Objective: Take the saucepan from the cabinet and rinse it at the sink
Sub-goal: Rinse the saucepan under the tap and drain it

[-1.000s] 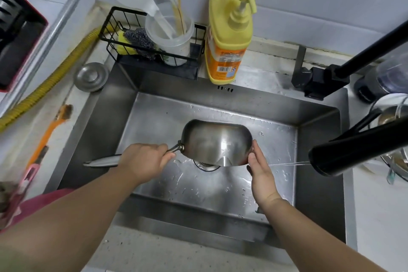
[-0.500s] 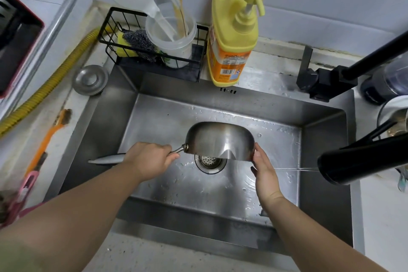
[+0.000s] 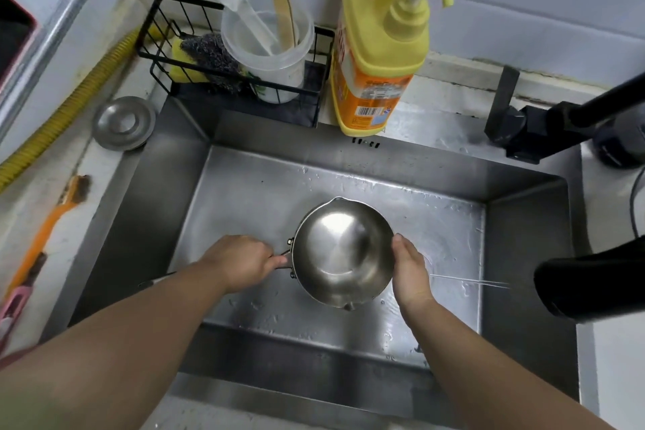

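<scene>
Sink (image 3: 244, 185) basin surrounds both hands, floor wet. Black faucet spout (image 3: 590, 283) sits right of the right fingers; a thin stream runs from it toward them, likely left on low for rinsing. Saucepan (image 3: 343, 251) held between the hands above the basin floor, open side up, bowl looks empty. Left hand (image 3: 241, 262) fingers curled around the handle close to the bowl: carries weight, sets tilt. Right hand (image 3: 410, 272) fingers lie against the outer wall, thumb at the rim, steadying the far side; looks near the end of rinsing.
</scene>
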